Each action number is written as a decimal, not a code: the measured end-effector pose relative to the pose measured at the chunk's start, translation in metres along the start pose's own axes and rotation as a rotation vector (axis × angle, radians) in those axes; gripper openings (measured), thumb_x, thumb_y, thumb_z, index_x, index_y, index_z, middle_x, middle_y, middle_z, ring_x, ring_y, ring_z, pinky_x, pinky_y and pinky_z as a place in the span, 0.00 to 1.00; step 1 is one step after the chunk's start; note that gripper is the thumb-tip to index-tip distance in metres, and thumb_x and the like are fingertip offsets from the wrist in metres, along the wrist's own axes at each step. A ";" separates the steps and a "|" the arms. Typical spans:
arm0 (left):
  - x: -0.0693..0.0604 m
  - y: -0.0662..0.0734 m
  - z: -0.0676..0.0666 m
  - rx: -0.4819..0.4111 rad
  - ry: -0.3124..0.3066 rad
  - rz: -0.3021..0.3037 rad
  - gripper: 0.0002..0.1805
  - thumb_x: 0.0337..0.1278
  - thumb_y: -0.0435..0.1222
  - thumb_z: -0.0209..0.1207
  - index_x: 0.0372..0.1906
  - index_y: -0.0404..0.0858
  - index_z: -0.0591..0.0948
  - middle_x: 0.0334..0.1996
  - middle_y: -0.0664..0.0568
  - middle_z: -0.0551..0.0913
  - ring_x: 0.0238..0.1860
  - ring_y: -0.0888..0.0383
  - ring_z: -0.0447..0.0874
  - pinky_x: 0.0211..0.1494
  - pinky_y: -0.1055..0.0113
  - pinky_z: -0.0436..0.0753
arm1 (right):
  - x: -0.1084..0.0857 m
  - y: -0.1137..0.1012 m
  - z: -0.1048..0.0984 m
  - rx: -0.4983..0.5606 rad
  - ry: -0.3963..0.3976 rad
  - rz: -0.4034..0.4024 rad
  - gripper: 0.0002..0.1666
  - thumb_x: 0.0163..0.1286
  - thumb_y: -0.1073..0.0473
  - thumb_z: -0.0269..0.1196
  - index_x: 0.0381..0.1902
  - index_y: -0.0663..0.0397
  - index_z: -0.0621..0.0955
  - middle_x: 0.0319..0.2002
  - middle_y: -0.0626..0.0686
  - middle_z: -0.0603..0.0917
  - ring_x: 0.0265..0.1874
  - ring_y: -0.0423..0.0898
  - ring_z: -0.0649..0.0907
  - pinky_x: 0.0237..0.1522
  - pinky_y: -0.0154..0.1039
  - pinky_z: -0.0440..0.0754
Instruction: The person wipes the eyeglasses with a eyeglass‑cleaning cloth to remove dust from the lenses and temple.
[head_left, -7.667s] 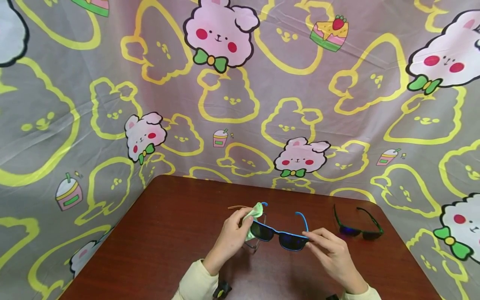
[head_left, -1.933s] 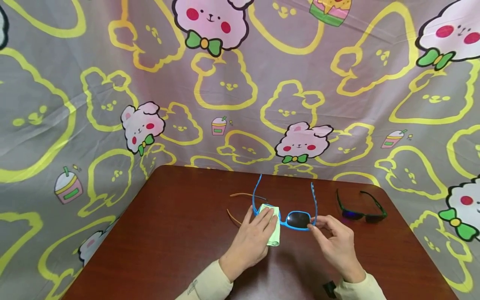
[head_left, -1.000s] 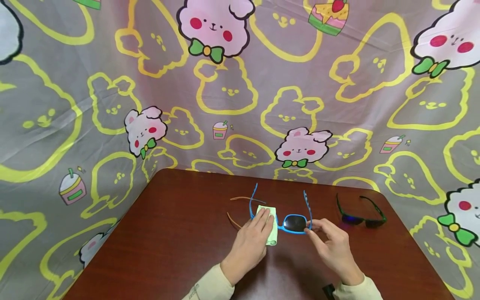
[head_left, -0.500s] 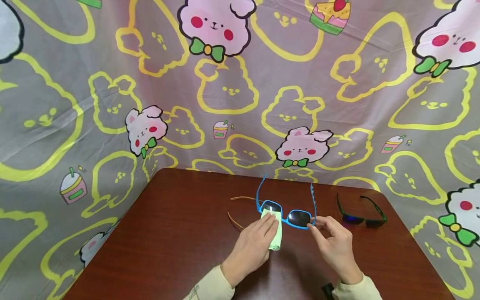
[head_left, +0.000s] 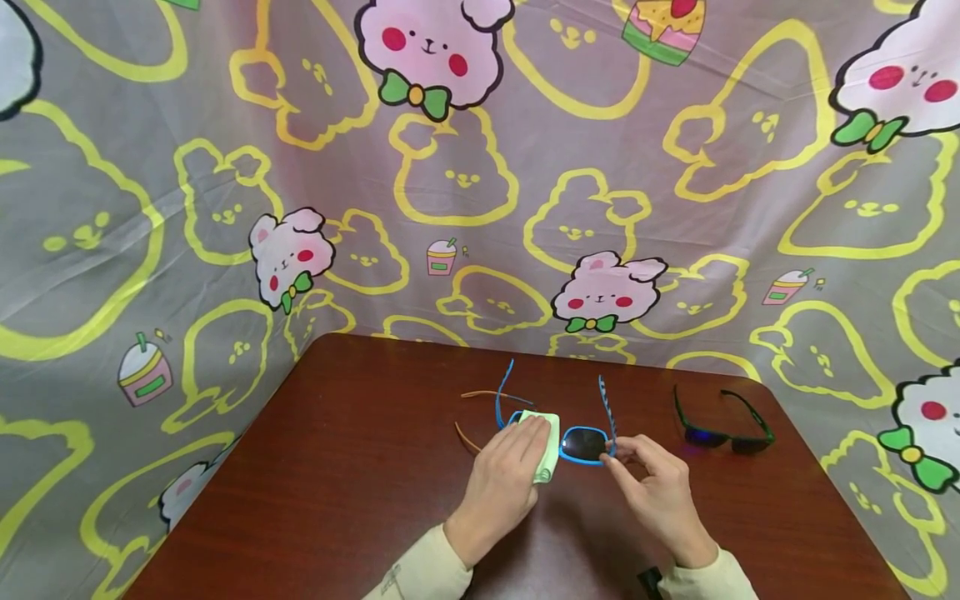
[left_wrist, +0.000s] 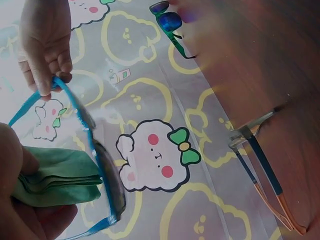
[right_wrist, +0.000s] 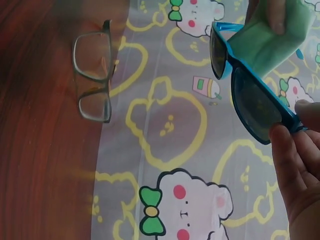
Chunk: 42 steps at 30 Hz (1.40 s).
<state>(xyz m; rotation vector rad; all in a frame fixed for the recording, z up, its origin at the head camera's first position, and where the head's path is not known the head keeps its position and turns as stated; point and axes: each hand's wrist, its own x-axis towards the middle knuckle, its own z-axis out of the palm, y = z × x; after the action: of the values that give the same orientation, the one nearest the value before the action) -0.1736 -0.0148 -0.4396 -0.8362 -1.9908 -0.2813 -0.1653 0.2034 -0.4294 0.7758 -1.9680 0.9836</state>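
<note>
Blue-framed sunglasses (head_left: 583,445) are held up above the table, with their temples spread and pointing away from me. My right hand (head_left: 654,492) pinches them at the right hinge corner, thumb on one side and fingers on the other, as the right wrist view also shows on the frame of the sunglasses (right_wrist: 256,102). In my left hand (head_left: 498,479) is a folded light green cloth (head_left: 551,454), held against the left lens and covering most of it. The left wrist view shows the cloth (left_wrist: 60,175) gripped in layers, its edge at the inner side of the lens.
Eyeglasses with orange-brown temples (left_wrist: 267,170) lie on the table behind my left hand, partly hidden in the head view. Dark green-black sunglasses (head_left: 726,439) rest open at the right. The brown table (head_left: 337,450) meets a patterned fabric wall (head_left: 480,242) at the back and left.
Several seconds ago the sunglasses' front faced me; now their temples point away. Since half a second ago, the cloth has slid up over the left lens and the sunglasses have shifted slightly left.
</note>
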 end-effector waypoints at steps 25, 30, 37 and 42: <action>0.003 0.006 0.001 0.044 -0.320 0.179 0.30 0.41 0.37 0.62 0.57 0.39 0.77 0.61 0.49 0.73 0.64 0.52 0.66 0.65 0.56 0.65 | 0.015 -0.031 -0.006 0.053 -0.006 0.026 0.22 0.33 0.86 0.69 0.29 0.66 0.81 0.25 0.54 0.81 0.22 0.40 0.80 0.28 0.24 0.77; 0.004 0.007 0.000 0.032 -0.309 0.208 0.28 0.41 0.37 0.61 0.55 0.40 0.78 0.60 0.50 0.74 0.65 0.52 0.65 0.67 0.56 0.62 | 0.016 -0.029 -0.007 0.054 0.025 0.005 0.23 0.30 0.87 0.69 0.28 0.67 0.81 0.25 0.56 0.82 0.21 0.40 0.80 0.25 0.25 0.76; 0.003 0.010 -0.001 -0.047 -0.300 0.242 0.28 0.38 0.37 0.63 0.54 0.41 0.79 0.58 0.51 0.76 0.65 0.52 0.64 0.68 0.56 0.60 | 0.015 -0.029 -0.008 0.058 0.002 0.011 0.23 0.32 0.87 0.68 0.29 0.66 0.81 0.25 0.54 0.81 0.21 0.41 0.80 0.25 0.24 0.76; 0.003 0.010 0.001 -0.002 -0.301 0.223 0.31 0.38 0.38 0.62 0.57 0.39 0.78 0.60 0.49 0.74 0.66 0.52 0.64 0.68 0.57 0.61 | 0.015 -0.029 -0.007 0.090 -0.030 0.009 0.23 0.33 0.87 0.68 0.30 0.66 0.81 0.25 0.53 0.81 0.22 0.40 0.80 0.26 0.24 0.76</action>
<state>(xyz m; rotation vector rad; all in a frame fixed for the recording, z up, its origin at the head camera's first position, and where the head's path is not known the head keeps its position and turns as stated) -0.1688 -0.0055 -0.4394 -1.1461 -2.1462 -0.0286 -0.1471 0.1923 -0.4037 0.8369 -1.9655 1.0779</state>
